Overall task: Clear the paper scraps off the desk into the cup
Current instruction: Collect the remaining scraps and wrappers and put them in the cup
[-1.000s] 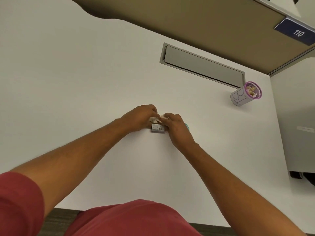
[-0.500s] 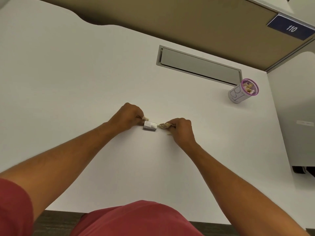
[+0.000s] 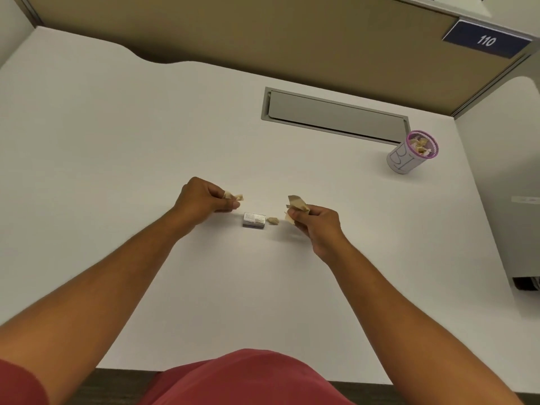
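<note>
My left hand (image 3: 204, 198) pinches a small tan paper scrap (image 3: 237, 197) just above the white desk (image 3: 117, 171). To its right, my right hand (image 3: 314, 222) grips a larger bunch of tan paper scraps (image 3: 295, 204). Between the hands, one loose scrap (image 3: 272, 221) lies on the desk beside a small grey box (image 3: 254, 220). The cup (image 3: 409, 156), white with a purple rim, stands far right near the desk's back corner and holds several scraps.
A grey cable hatch (image 3: 333, 115) is set into the desk behind the hands. A tan partition wall (image 3: 233, 33) runs along the back with a blue "110" sign (image 3: 485, 39). A grey cabinet (image 3: 514, 200) stands to the right of the desk.
My hands have pulled apart from over the grey box, each carrying scraps. The left went left, the right went right and lifted. One scrap is now seen lying beside the box.
</note>
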`<state>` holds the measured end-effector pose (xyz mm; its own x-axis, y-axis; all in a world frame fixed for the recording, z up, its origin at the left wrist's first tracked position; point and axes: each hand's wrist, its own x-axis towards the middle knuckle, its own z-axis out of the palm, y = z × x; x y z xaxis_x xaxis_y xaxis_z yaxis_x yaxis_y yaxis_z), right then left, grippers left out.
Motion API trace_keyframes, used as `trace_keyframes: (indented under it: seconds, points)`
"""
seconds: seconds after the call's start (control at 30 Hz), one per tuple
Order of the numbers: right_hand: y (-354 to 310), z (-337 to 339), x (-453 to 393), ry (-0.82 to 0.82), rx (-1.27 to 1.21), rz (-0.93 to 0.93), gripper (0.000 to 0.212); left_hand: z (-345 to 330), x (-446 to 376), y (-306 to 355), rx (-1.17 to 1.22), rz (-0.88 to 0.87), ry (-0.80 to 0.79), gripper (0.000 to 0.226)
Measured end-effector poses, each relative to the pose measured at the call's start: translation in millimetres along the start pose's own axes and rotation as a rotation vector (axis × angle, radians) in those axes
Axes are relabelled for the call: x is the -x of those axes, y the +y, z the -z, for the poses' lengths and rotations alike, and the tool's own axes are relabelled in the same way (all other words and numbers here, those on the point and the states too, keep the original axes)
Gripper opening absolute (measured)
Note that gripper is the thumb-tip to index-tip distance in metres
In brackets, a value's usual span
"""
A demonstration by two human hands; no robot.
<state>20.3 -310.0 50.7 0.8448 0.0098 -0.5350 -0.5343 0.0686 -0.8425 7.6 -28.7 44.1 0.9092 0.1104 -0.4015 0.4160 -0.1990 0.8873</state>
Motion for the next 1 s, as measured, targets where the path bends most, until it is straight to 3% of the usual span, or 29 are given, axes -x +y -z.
trace_keyframes:
  seconds: [0.23,0.33,0.53,0.7,0.8,0.87,1.0]
  points:
    - [-35.8,43.8,0.3,-0.047,-0.261,-0.041,0.019,-50.0,-2.4,61.2,0.175,-0.073,-0.071,0.024]
    - [-54.9,72.2,-1.7,-0.045,-0.342,-0.042,0.017,-82.8,-7.0,90.8,0.198,-0.077,-0.121,0.015]
    - [-100.1,143.9,-14.1,-0.003,-0.388,-0.041,0.015,-160.5,-23.7,146.5,0.276,-0.111,-0.199,0.007]
    - [-144.7,210.1,-45.0,0.042,-0.384,0.064,0.021,-225.1,-41.8,183.3,0.326,-0.112,-0.216,0.017]
    - [-172.6,243.9,-73.9,0.153,-0.202,0.154,0.034,-260.7,-54.9,201.6,0.345,-0.094,-0.191,0.021]
    - [-188.8,262.0,-97.4,0.267,0.058,0.219,0.038,-281.7,-65.4,213.0,0.339,-0.076,-0.165,0.029]
    - [-208.2,274.4,-144.3,0.403,0.755,0.442,0.019,-314.5,-83.4,233.5,0.301,-0.051,-0.123,0.023]
